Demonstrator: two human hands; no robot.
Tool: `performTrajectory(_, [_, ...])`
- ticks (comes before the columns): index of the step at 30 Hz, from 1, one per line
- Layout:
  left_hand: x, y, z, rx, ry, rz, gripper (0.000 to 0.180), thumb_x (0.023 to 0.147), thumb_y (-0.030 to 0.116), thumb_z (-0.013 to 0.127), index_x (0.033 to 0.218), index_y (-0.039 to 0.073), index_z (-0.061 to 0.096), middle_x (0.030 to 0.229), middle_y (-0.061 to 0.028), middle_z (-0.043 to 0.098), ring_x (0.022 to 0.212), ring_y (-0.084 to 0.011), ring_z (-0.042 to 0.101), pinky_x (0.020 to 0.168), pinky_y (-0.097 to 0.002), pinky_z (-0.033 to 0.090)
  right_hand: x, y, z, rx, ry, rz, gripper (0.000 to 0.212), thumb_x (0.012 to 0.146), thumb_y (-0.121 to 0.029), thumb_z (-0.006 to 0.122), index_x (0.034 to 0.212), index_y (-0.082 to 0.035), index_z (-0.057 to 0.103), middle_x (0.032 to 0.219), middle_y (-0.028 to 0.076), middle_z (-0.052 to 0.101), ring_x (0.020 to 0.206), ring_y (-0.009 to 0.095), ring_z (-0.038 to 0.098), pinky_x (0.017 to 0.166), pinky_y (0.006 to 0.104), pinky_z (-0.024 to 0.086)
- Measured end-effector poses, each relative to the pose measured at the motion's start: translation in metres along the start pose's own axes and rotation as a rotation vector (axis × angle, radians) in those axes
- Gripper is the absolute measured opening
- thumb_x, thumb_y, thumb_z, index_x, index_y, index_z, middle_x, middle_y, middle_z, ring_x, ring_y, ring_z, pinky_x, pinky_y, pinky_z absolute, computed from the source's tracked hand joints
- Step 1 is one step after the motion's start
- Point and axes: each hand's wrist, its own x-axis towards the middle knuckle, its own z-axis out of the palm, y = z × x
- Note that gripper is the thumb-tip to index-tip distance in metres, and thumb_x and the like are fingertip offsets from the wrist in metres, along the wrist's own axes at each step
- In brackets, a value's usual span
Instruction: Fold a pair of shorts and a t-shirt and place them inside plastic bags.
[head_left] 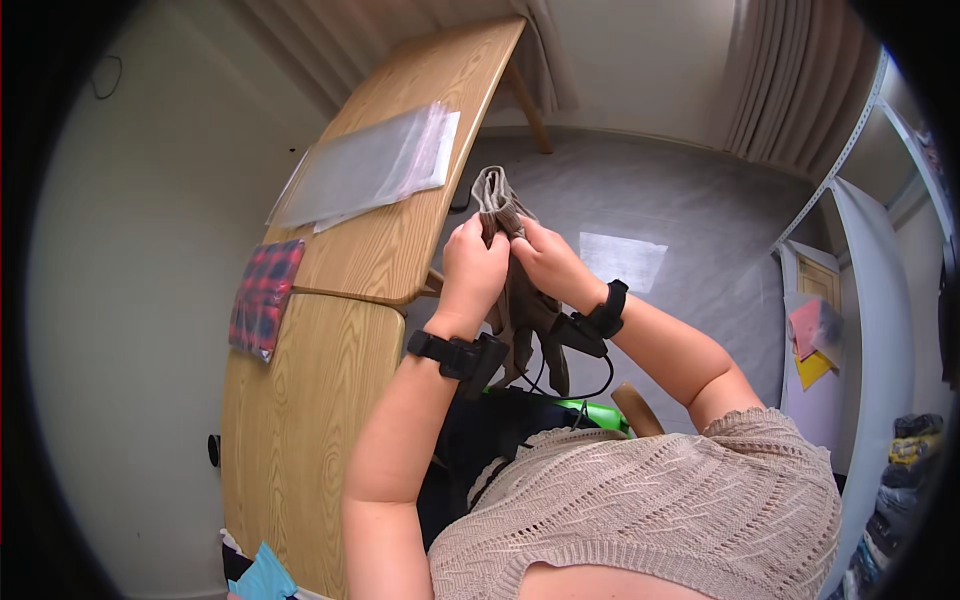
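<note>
At twelve o'clock, our left hand (476, 264) and right hand (553, 262) both clamp a taupe garment (494, 192); top looks gathered, lower length left hanging loose. Toward nine, bagged plaid cloth (266, 297) lies on wooden table (300, 420).

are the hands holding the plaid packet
No, the left hand and right hand grip brown cloth, while the plaid packet lies on the wooden tabletop.

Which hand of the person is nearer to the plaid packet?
Left. The left hand is to the right of the plaid packet; the right hand is farther right, beyond the left one.
</note>
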Motion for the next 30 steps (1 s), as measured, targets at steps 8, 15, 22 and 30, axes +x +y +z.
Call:
performTrajectory(8, [0.0, 0.005, -0.025, -0.58, -0.369, -0.158, 0.041, 0.074, 0.0, 0.043, 0.112, -0.005, 0.059, 0.098, -0.0134, 0.066, 0.087, -0.0176, 0.061, 0.08, -0.0321, 0.049, -0.005, -0.015, -0.01, 0.135, -0.167, 0.096, 0.047, 0.079, -0.012, 0.06, 0.122, 0.001, 0.046, 0.106, 0.011, 0.059, 0.097, 0.016, 0.057, 0.087, 0.0297, 0.045])
performTrajectory(15, [0.008, 0.016, -0.075, 0.04, -0.432, 0.191, 0.051, 0.073, -0.002, 0.055, 0.124, -0.001, 0.052, 0.116, -0.0174, 0.059, 0.108, -0.0327, 0.056, 0.095, -0.035, 0.044, 0.006, -0.004, -0.016, 0.327, -0.049, 0.22, 0.036, 0.082, 0.005, 0.044, 0.116, 0.008, 0.054, 0.107, 0.007, 0.062, 0.098, 0.012, 0.056, 0.089, 0.0254, 0.045])
performTrajectory(22, [0.015, 0.021, -0.096, 0.375, -0.209, 0.575, 0.065, 0.066, 0.014, 0.078, 0.125, 0.006, 0.05, 0.126, -0.0162, 0.051, 0.12, -0.0336, 0.045, 0.102, -0.0409, 0.037, -0.003, -0.035, -0.023, 0.651, -0.186, 0.145, 0.035, 0.085, 0.004, 0.041, 0.118, 0.008, 0.053, 0.109, 0.007, 0.061, 0.1, 0.011, 0.056, 0.092, 0.0249, 0.043])
performTrajectory(30, [0.033, 0.065, -0.135, 0.503, -0.134, 0.511, 0.037, 0.072, 0.014, 0.076, 0.101, 0.002, 0.057, 0.089, -0.0145, 0.062, 0.079, -0.0291, 0.06, 0.073, -0.0341, 0.048, -0.003, -0.039, -0.076, 0.413, -0.061, -0.095, 0.037, 0.088, -0.01, 0.06, 0.124, -0.002, 0.051, 0.119, 0.01, 0.059, 0.111, 0.014, 0.054, 0.097, 0.0293, 0.042])
